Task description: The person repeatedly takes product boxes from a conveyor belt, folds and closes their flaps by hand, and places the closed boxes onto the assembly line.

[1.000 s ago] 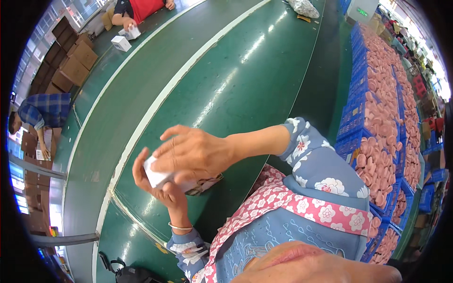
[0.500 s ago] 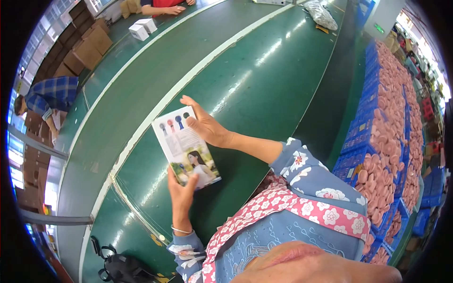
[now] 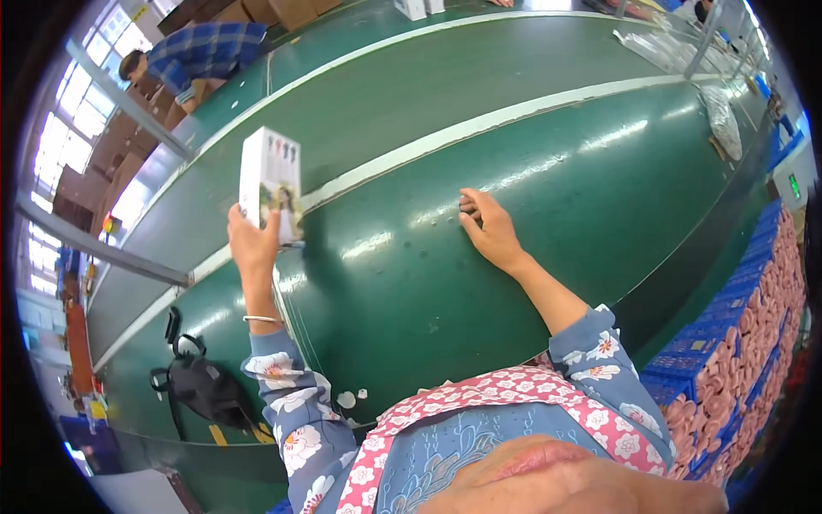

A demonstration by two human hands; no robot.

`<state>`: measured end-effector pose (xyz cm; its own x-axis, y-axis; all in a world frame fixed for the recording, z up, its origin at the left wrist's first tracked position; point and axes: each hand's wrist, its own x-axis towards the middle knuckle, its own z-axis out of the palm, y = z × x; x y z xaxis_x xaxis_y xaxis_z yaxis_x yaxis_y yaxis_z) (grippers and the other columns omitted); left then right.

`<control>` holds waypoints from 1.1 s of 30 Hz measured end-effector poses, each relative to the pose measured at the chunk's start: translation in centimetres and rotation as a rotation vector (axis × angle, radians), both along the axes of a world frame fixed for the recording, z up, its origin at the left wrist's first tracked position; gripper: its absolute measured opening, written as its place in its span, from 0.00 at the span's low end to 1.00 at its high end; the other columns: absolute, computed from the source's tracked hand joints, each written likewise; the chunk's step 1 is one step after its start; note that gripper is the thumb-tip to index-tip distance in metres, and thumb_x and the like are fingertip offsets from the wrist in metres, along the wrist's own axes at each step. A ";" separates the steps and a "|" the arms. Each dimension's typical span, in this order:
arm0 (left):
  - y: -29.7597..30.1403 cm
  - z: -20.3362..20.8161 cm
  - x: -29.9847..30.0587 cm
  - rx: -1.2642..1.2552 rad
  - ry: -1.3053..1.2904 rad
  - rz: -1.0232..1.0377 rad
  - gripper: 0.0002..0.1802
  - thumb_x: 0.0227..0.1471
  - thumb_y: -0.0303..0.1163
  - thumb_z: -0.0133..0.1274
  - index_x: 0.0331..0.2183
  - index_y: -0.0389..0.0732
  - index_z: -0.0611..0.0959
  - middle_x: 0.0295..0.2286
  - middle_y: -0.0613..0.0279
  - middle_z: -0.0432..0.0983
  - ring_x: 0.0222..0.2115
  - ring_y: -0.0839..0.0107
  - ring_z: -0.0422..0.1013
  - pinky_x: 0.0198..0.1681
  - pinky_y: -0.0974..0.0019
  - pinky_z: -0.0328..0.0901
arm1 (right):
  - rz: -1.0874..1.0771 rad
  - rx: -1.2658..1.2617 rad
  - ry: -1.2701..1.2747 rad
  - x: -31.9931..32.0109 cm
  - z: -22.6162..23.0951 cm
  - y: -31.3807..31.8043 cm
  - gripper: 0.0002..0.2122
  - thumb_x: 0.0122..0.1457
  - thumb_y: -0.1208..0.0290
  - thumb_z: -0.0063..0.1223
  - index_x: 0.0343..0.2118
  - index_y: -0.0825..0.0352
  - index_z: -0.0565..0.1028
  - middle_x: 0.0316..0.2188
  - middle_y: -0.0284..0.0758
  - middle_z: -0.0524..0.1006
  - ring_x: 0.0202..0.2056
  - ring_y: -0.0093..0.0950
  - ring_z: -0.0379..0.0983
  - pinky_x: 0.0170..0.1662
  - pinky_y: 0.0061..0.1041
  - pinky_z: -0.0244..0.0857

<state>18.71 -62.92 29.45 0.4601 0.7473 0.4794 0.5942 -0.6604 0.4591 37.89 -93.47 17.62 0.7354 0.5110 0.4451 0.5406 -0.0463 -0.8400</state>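
A white printed carton (image 3: pixel 272 176), tall and narrow, is gripped near its lower end by my left hand (image 3: pixel 253 244). Small coloured pictures and a photo of a person cover its front. It is held up near the pale strip between the green tabletop (image 3: pixel 402 300) and the belt. My right hand (image 3: pixel 491 230) is apart from the carton, over the tabletop, its fingers loosely curled with thumb and forefinger apart and nothing visible between them.
A black backpack (image 3: pixel 205 390) lies at the left. Beyond the pale strip runs a conveyor belt (image 3: pixel 411 103). Blue crates (image 3: pixel 693 351) of pink round parts stand at the right. Clear plastic bags (image 3: pixel 721 120) lie far right. A person in a plaid shirt (image 3: pixel 205 56) bends at far left.
My right hand has let go of the carton and moved away to the right. The left hand has carried the carton left, toward the belt. The view has turned.
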 end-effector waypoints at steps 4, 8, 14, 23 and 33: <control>6.5 -3.3 -0.7 0.093 0.304 0.123 0.44 0.42 0.50 0.60 0.51 0.28 0.65 0.42 0.37 0.70 0.45 0.43 0.66 0.49 0.51 0.62 | 0.013 -0.010 0.006 -0.6 1.3 0.8 0.16 0.54 0.76 0.50 0.47 0.68 0.68 0.37 0.42 0.71 0.37 0.36 0.72 0.40 0.30 0.68; 8.0 -4.8 -0.2 0.155 0.461 0.131 0.44 0.45 0.50 0.57 0.55 0.32 0.61 0.45 0.38 0.68 0.46 0.44 0.66 0.48 0.49 0.63 | -0.025 -0.041 -0.065 -0.1 0.9 1.1 0.16 0.52 0.77 0.50 0.45 0.68 0.68 0.36 0.42 0.71 0.38 0.38 0.71 0.43 0.34 0.67; 7.4 2.3 -3.3 -0.941 0.043 -0.488 0.32 0.53 0.39 0.54 0.54 0.32 0.66 0.45 0.41 0.69 0.38 0.56 0.71 0.39 0.62 0.69 | 0.008 0.002 -0.107 -0.1 1.2 2.6 0.17 0.52 0.75 0.49 0.46 0.70 0.67 0.39 0.42 0.69 0.42 0.38 0.69 0.46 0.35 0.64; 16.0 2.7 -13.7 0.308 0.432 0.078 0.36 0.39 0.57 0.62 0.32 0.28 0.77 0.25 0.37 0.74 0.24 0.41 0.69 0.30 0.45 0.64 | -0.035 -0.075 -0.121 -0.6 1.6 4.0 0.15 0.52 0.75 0.50 0.44 0.69 0.67 0.38 0.42 0.67 0.42 0.40 0.67 0.45 0.36 0.63; 18.7 -0.2 -17.7 0.280 0.465 0.254 0.42 0.39 0.48 0.65 0.45 0.24 0.69 0.37 0.32 0.71 0.36 0.39 0.69 0.40 0.49 0.66 | -0.083 -0.034 -0.139 -0.9 1.0 4.1 0.14 0.48 0.74 0.52 0.40 0.68 0.69 0.36 0.42 0.68 0.41 0.41 0.67 0.45 0.37 0.63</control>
